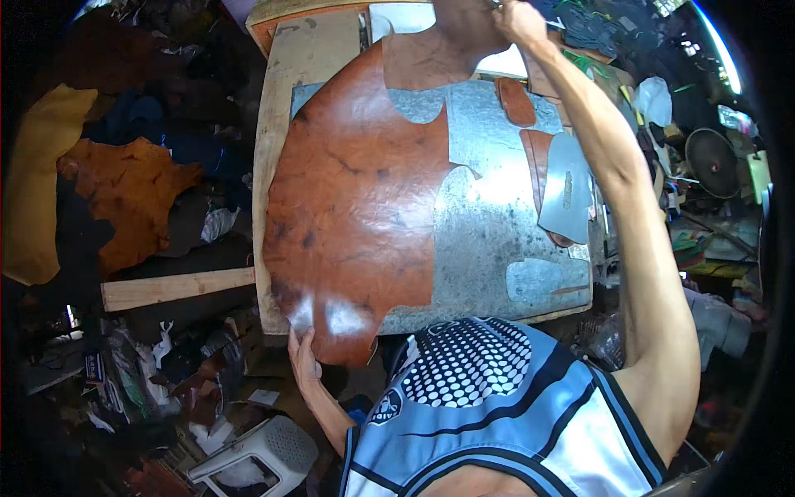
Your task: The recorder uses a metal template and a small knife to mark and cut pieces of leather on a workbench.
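"Right hand [520, 23], up at 1 o'clock on the dial of the desk: what is it doing?"

"It's clamping the edge of a matte brown flap [426, 66] at 12 o'clock. Meanwhile the left hand [305, 364], at 7, is touching the near edge of the big hide; whether those fingers are gripping or just steadying, I can't tell."

"So what's lying where, biggest first?"

"The desk [302, 58] is carrying everything. The glossy reddish-brown hide [356, 199] is covering it from 7 to 11 o'clock, overhanging the near edge and overlapping a mottled grey sheet [484, 257]. The flap is lying over the hide's far end; I can't tell whether it's separate or a turned-over part."

"How far along is it looking?"

"Partway, I'd judge. Stepped, notched edges facing 3 o'clock are suggesting that portions are already off, and a small brown piece [517, 103] is sitting loose at 2. Most of the hide is lying as one broad expanse, so plenty is probably left."

"And round about?"

"An orange-brown hide [137, 195] is spreading at 9, a pale stool [290, 447] is standing at 7, and a wooden plank [178, 288] is jutting at 8."

"Anything obstructing?"

"Yes: a grey panel [567, 199] is taking up the 3 o'clock side."
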A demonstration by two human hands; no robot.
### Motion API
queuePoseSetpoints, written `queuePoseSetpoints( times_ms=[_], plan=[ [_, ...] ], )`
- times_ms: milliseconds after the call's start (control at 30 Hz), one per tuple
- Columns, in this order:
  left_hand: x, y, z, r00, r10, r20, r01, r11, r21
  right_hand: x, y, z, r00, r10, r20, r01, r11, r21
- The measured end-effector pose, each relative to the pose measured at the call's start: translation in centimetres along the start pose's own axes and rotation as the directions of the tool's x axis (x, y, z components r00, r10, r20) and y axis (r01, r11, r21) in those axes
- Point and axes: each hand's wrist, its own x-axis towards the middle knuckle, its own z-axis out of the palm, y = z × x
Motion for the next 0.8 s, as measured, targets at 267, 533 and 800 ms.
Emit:
queuePoseSetpoints(
  times_ms=[267, 533, 800],
  plan=[
    [3.7, 4.1, 0.4, 0.975, -0.146, 0.169, 0.119, 0.98, 0.158, -0.6, 3.2, -0.9, 0.992, 0.021, -0.12, -0.011, 0.997, 0.081],
    [-0.4, 7.8, -5.7, 0.999, -0.022, -0.046, 0.031, 0.978, 0.207, -11.1, 0.2, -6.5, 0.958, -0.285, -0.029, 0.285, 0.94, 0.187],
    [-6.5, 15.5, -9.2, 0.834, 0.526, -0.169, -0.174, 0.54, 0.823, -25.0, 5.3, -13.5, 0.995, 0.049, -0.087, -0.029, 0.976, 0.217]
  ],
)
